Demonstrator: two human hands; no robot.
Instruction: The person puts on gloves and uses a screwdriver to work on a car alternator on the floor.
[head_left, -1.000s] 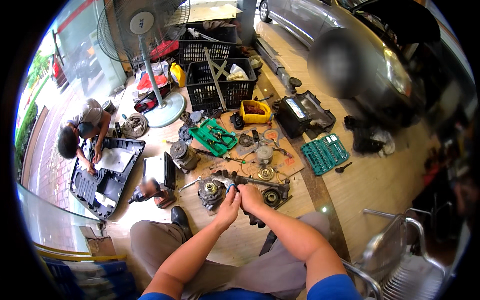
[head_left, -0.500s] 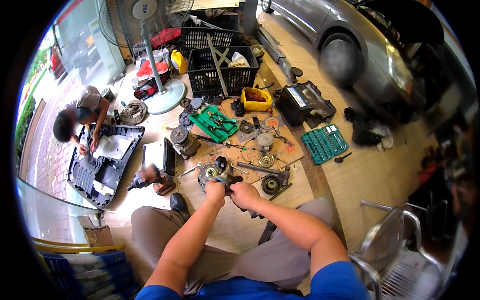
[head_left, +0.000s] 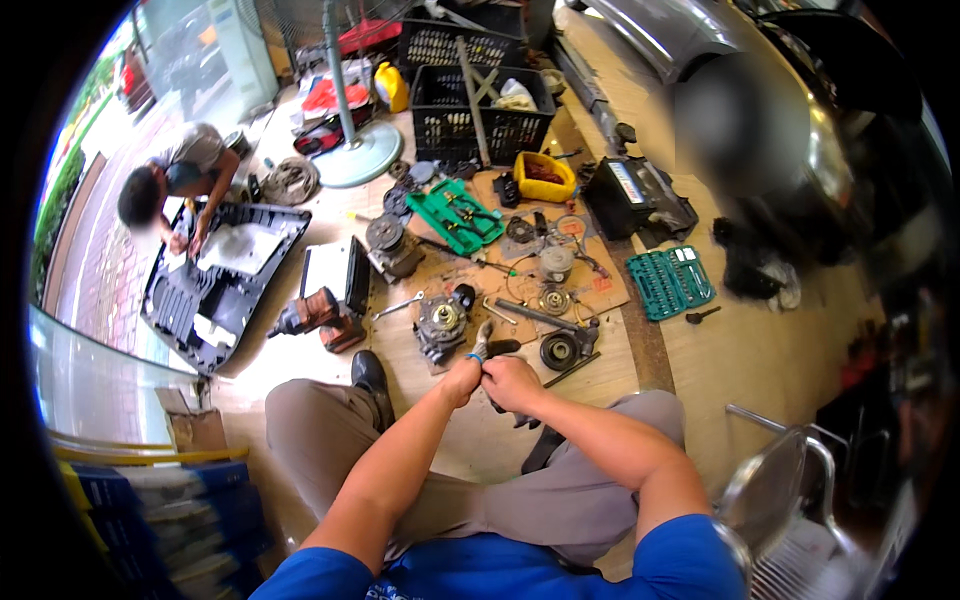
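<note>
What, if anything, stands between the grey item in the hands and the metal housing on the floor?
Nothing visible. The grey, glove-like item sticks up from the left hand and right hand; the metal housing lies just beyond, slightly left. The hammer and round pulley lie to the right, off that line.

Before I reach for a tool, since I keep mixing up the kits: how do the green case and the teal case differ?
Colour: the green case is brighter; the teal case is darker and bluer.
Place: the green case lies at least partly on the cardboard; the teal case lies to its right, on the floor.
Contents: the green case holds a few longer tools; the teal case holds many small pieces.
Both lie open.
</note>
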